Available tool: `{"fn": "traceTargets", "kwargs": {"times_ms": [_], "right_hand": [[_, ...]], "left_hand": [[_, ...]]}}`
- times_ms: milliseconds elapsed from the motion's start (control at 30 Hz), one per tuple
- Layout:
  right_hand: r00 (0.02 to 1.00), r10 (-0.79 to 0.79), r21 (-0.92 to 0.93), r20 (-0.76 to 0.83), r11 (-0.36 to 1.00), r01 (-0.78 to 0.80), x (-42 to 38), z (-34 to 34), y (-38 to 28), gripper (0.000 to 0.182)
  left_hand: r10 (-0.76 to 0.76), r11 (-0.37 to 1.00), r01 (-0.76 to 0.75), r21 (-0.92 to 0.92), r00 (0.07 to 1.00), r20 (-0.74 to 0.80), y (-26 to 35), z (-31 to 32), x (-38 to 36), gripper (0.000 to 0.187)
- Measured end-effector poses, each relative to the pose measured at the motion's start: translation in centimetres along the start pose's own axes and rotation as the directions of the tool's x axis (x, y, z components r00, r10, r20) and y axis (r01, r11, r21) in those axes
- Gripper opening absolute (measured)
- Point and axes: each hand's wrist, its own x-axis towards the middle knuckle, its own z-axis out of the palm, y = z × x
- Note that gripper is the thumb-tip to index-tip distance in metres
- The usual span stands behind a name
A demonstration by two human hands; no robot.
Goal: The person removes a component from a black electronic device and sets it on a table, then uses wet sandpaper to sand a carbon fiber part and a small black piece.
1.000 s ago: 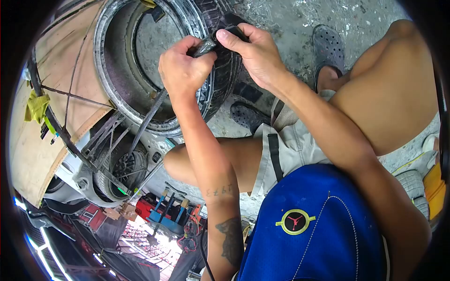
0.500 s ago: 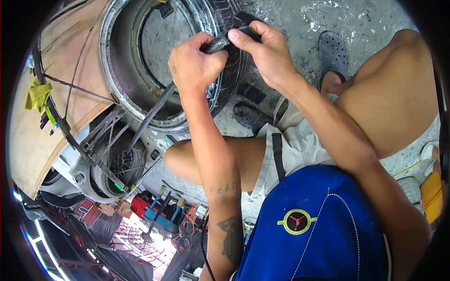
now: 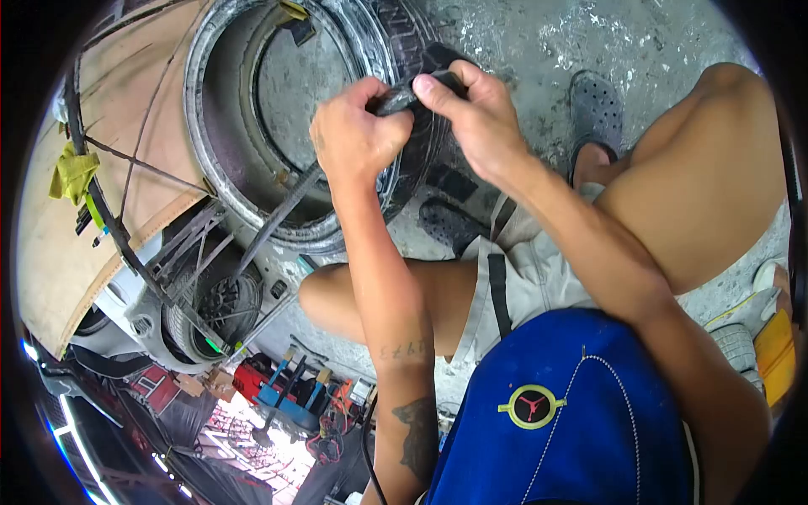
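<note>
A tyre [image 3: 408, 34] lies on its side on the concrete floor, wet and streaked with whitish grey along its edge. Over its near tread side, my left hand [image 3: 353, 130] is closed round a dark, twisted rubber strip [image 3: 396, 101]. My right hand [image 3: 484, 126] pinches the strip's other end, thumb on top, close beside the left. A long grey-black flat length [image 3: 282, 215] slants from below my left hand across the tyre edge; whether it joins the strip is hidden. A flat black piece [image 3: 452, 181] rests on the floor by the tyre.
A yellow-and-black piece [image 3: 296, 23] is at the tyre's far inner edge. To the left are a tan panel [image 3: 126, 126], a yellow cloth [image 3: 74, 175] and a wheel [image 3: 223, 303]. Tools and a red-and-blue machine [image 3: 282, 391] stand behind. Another person's foot [image 3: 768, 276] shows at right.
The view has shifted slightly, so the tyre and both hands appear a little lower. My hands keep their grip on the strip, with hardly any other movement.
</note>
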Motion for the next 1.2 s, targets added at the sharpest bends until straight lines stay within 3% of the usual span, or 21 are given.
{"fn": "traceTargets", "kwargs": {"times_ms": [33,67,167,200,233,300,400,500,533,833,1033,1200], "right_hand": [[0.999,-0.019,-0.006,0.029,1.0,0.019,-0.2,0.3,-0.2,0.018],[0.996,-0.078,-0.136,0.048,0.987,0.084,-0.3,0.2,-0.7,0.018],[0.998,0.065,0.106,-0.015,0.992,-0.063,-0.2,-0.1,0.5,0.019],[1.0,0.013,-0.043,-0.011,0.999,-0.014,-0.2,-0.5,0.6,0.019],[0.997,0.027,0.043,-0.074,0.999,-0.024,-0.3,0.5,0.1,0.019],[0.998,-0.044,-0.127,0.042,0.991,0.049,-0.5,0.1,-0.8,0.017],[0.998,0.063,0.134,-0.026,0.989,-0.059,-0.4,0.4,-0.2,0.015],[0.999,-0.032,0.034,-0.019,0.999,0.032,-0.5,0.7,-0.7,0.017],[0.997,-0.051,-0.066,0.062,0.996,0.055,-0.4,0.1,-0.5,0.015],[0.992,0.119,0.013,-0.049,0.993,-0.118,-0.5,-1.1,0.9,0.013],[0.986,0.153,0.247,-0.07,0.96,-0.132,0.2,-1.3,0.9,0.011],[0.999,0.016,0.154,0.035,0.988,-0.021,0.3,-0.3,0.2,0.011]], "left_hand": [[-0.008,1.0,0.008,0.019,1.0,0.009,0.1,0.0,0.0,0.026],[-0.023,1.0,0.023,0.021,1.0,0.014,0.0,0.1,-0.1,0.026],[-0.017,0.999,0.016,0.05,1.0,0.025,-0.1,-0.1,-0.4,0.025],[-0.017,0.999,0.017,0.036,1.0,0.023,0.0,-0.2,-0.4,0.025],[-0.02,1.0,0.019,0.02,1.0,0.024,0.1,-0.1,-0.2,0.025],[-0.029,1.0,0.029,0.01,0.999,0.021,-0.3,0.3,-0.2,0.026],[-0.018,1.0,0.017,0.017,1.0,0.016,0.0,0.0,-0.4,0.026],[0.001,1.0,-0.001,0.015,1.0,-0.002,0.0,0.1,-0.2,0.027],[0.031,0.999,-0.03,0.014,0.999,-0.039,-0.1,0.2,-0.2,0.027],[0.001,1.0,-0.001,-0.002,1.0,-0.03,-0.1,0.5,-0.8,0.026],[-0.015,0.999,0.014,-0.035,1.0,-0.026,-0.3,0.6,-0.7,0.028],[0.023,1.0,-0.023,0.019,1.0,-0.014,-0.4,0.5,-0.6,0.028]]}}
